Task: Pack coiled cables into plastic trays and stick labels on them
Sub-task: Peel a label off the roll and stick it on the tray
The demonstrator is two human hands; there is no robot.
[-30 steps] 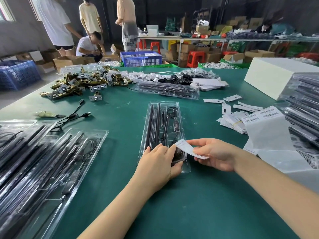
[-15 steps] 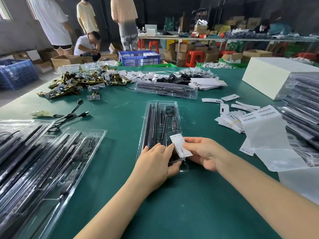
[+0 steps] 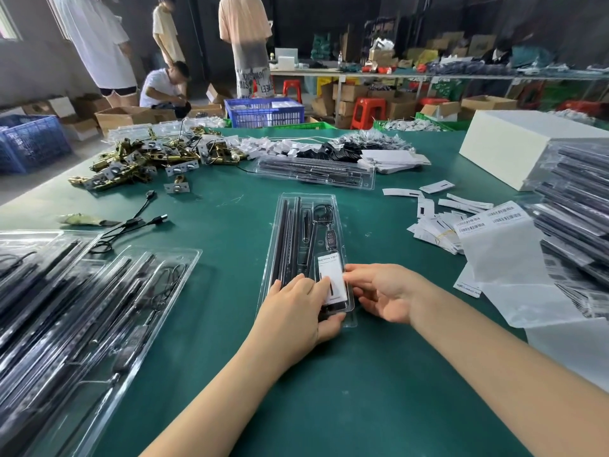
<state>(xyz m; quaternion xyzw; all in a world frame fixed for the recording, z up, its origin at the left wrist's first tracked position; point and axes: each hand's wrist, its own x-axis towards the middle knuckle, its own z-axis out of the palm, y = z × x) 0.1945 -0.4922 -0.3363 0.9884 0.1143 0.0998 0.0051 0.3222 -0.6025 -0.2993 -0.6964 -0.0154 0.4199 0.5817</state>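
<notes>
Soft even light, dim background, glare on plastic, wide-angle edge distortion.

— Was any writing legible?
— Barely. The white label (image 3: 332, 278) on the clear tray (image 3: 283, 225) carried one blurred line, too small to read. The sheet of stickers (image 3: 487, 219) showed barcodes, digits unreadable. A standing person's patterned shorts (image 3: 252, 81) bore large letters, not decipherable.
</notes>
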